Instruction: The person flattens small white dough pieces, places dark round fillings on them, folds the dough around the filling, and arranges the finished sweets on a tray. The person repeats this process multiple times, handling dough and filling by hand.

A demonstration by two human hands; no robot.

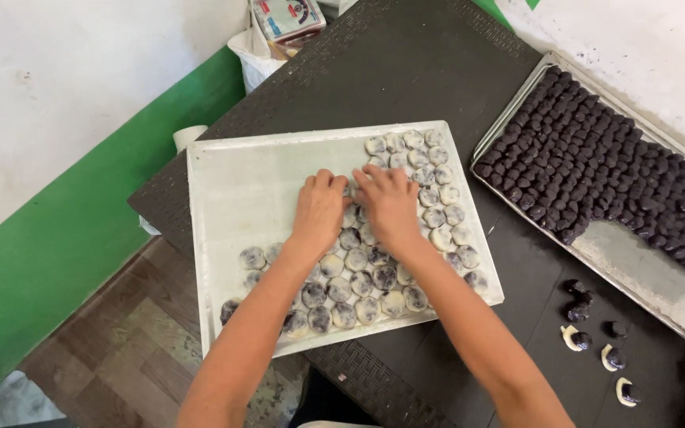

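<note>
A white tray (247,182) lies on a dark woven table and holds several round white dough balls (356,260) with dark purple filling showing through. My left hand (319,208) and my right hand (388,202) rest side by side, palms down, on the balls near the tray's middle. The fingers of both curl over the balls; what lies beneath them is hidden. More balls (430,170) fill the tray's right side up to its far corner.
A metal tray (644,277) at the right holds several dark purple balls (596,166). A few loose dark balls and half-wrapped pieces (596,337) lie on the table (406,71) beside it. A plastic bag with a box (283,24) stands at the far edge.
</note>
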